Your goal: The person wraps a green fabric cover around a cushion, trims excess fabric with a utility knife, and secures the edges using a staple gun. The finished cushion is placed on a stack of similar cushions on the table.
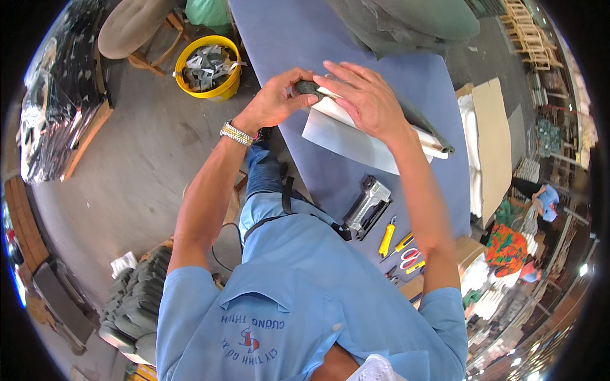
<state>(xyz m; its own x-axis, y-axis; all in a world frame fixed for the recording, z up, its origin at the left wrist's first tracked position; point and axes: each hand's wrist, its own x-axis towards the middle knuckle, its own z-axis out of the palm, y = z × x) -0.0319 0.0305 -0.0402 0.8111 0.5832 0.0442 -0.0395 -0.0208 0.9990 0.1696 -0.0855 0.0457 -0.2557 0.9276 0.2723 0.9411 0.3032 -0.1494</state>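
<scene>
A long piece wrapped in dark grey-green fabric (412,114), with a pale inner strip (340,110) along it, lies across the blue table. A white sheet (351,139) sticks out from its near side. My left hand (277,100) pinches the fabric at the left end between thumb and fingers. Stretched out over the same end, my right hand (363,98) has its fingers extended and its palm above the pale strip. Whether its fingertips press on the fabric cannot be made out. Nearer to me rests a silver and black staple gun (368,206).
Beside the staple gun lie a yellow cutter knife (387,239), a yellow-handled screwdriver (402,244) and scissors (410,256). Dark upholstered pieces (403,24) occupy the far end of the blue table (427,200). A yellow bucket of scraps (222,93) stands left, near a round stool (134,22).
</scene>
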